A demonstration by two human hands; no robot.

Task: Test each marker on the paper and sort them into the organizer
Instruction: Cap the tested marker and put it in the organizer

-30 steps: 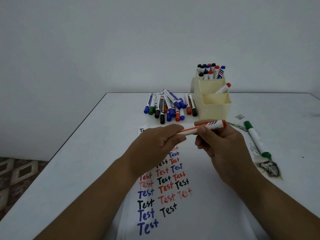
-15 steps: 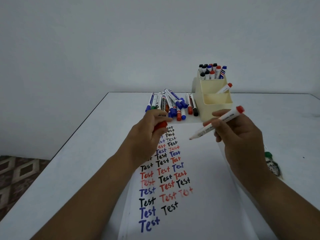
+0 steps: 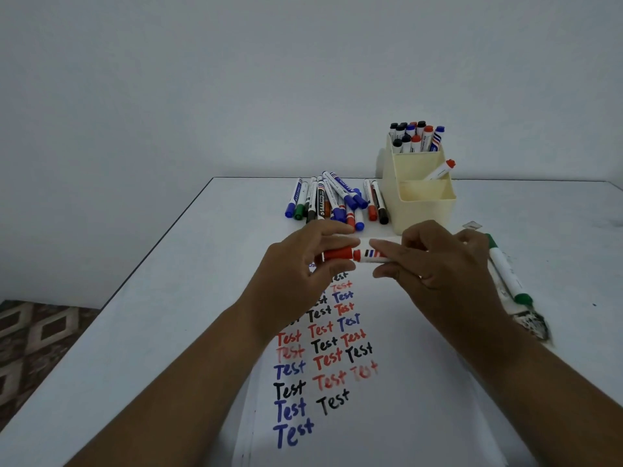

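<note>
Table (image 3: 141,332): marker pile (image 3: 337,202) (beside organizer (image 3: 421,203)), green marker (image 3: 505,269).

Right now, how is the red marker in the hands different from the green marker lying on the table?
The red marker is held above the paper by the left hand and right hand; the green marker lies untouched on the table.
The red marker has a red cap and red and blue stripes; the green marker has green ends.
The red marker lies crosswise; the green marker points away, slightly slanted.
Both have white barrels.
</note>
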